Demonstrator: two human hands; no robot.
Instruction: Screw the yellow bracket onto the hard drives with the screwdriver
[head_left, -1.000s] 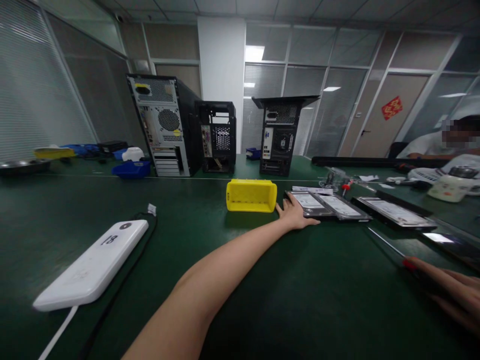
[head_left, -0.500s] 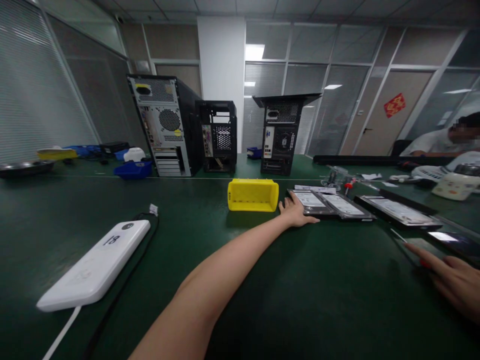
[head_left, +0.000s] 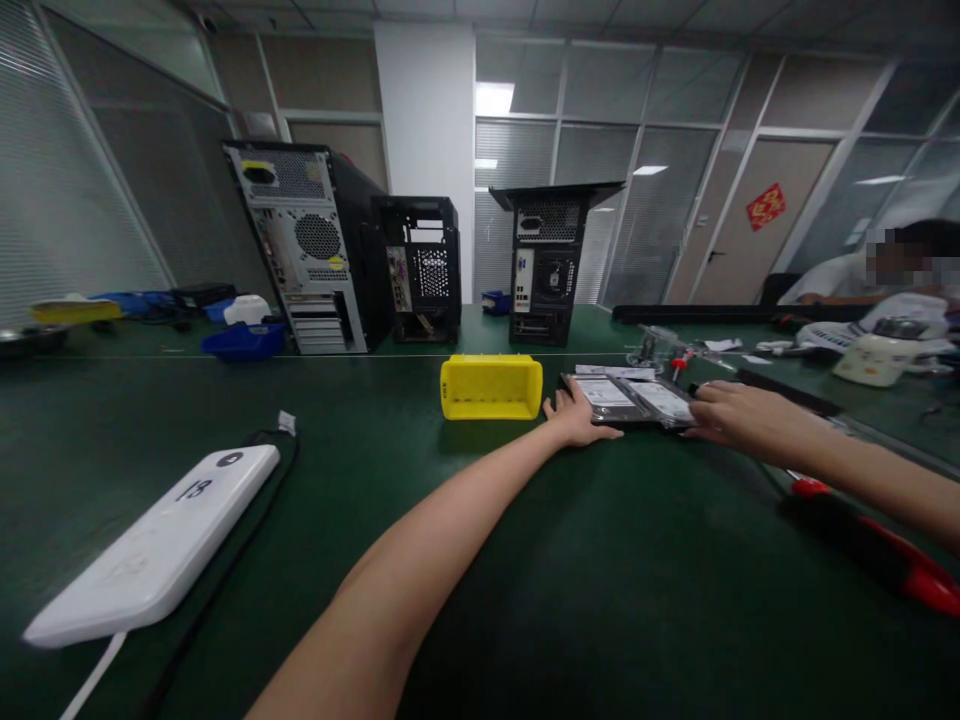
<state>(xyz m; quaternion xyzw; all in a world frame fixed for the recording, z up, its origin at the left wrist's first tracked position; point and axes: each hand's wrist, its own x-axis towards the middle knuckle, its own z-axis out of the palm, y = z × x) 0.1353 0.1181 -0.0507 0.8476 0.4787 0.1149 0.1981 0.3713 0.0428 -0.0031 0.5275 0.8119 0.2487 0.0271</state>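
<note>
My left hand [head_left: 574, 418] lies against the left end of a hard drive [head_left: 606, 397] with a white label, fingers spread and thumb along its front edge. Touching that drive on its right is a second hard drive [head_left: 664, 402]. My right hand [head_left: 724, 412] has its fingers curled at the second drive's right edge; the fingertips are partly hidden. Below my right forearm, a screwdriver with a red and black handle [head_left: 911, 570] lies on the green table. Just left of my left hand stands a yellow plastic bin [head_left: 491, 388], its open side facing me.
Three computer cases [head_left: 319, 250] stand at the back. A white power bank [head_left: 161, 545] with cables lies at the left, and a blue bin [head_left: 244, 340] sits behind it. Beyond the drives are a clear container [head_left: 654, 345] and a cream pot [head_left: 874, 358]. A person [head_left: 847, 275] sits far right.
My right hand has let go of the screwdriver and reached forward and left to the second hard drive. My left hand stays at the first drive. The view has turned slightly right.
</note>
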